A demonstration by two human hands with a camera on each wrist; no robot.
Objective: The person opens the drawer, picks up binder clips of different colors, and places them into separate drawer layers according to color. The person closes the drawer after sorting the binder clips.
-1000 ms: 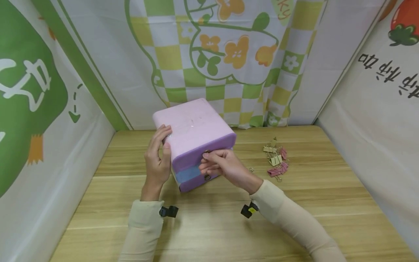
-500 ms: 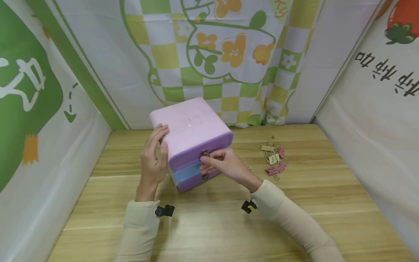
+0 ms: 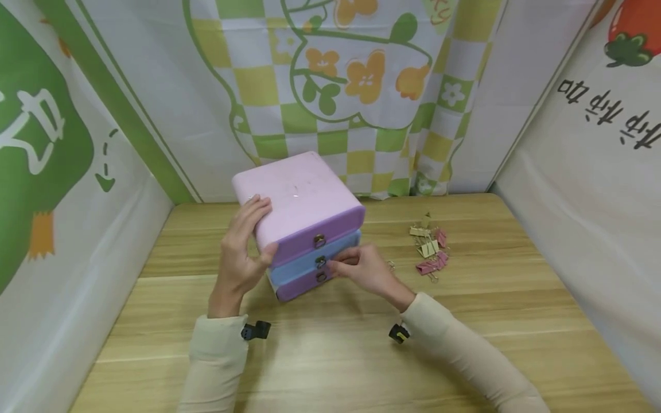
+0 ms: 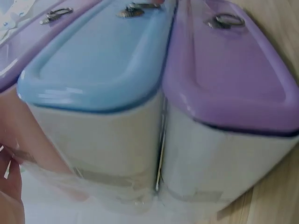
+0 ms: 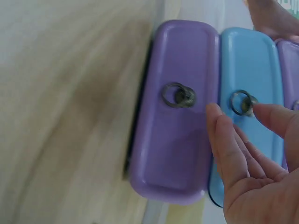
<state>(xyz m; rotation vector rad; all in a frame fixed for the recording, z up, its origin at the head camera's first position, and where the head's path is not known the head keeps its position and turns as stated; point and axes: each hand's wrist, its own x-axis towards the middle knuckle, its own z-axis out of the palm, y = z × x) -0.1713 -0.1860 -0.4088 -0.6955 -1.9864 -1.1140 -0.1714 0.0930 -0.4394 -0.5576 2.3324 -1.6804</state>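
Observation:
A small chest of drawers (image 3: pixel 299 192) with a pink top stands at an angle on the table. Its fronts are a purple top drawer (image 3: pixel 296 244), a blue middle drawer (image 3: pixel 289 272) and a purple bottom drawer (image 3: pixel 302 287), each bearing a metal ring pull. My left hand (image 3: pixel 240 258) rests against the chest's left side, fingers on the top and thumb at the front edge. In front of the blue drawer is my right hand (image 3: pixel 369 272); the right wrist view puts its thumb at the ring pull (image 5: pixel 240 103), with the fingertips apart from the thumb.
Several yellow and pink binder clips (image 3: pixel 430 248) lie in a loose pile to the right on the wooden table (image 3: pixel 330 367). A small metal clip (image 3: pixel 391 265) sits nearer the chest. A patterned curtain (image 3: pixel 361 143) hangs just behind.
My right hand has come away from the top drawer's pull and gone down to the blue drawer's pull. My left thumb has shifted to the chest's front edge.

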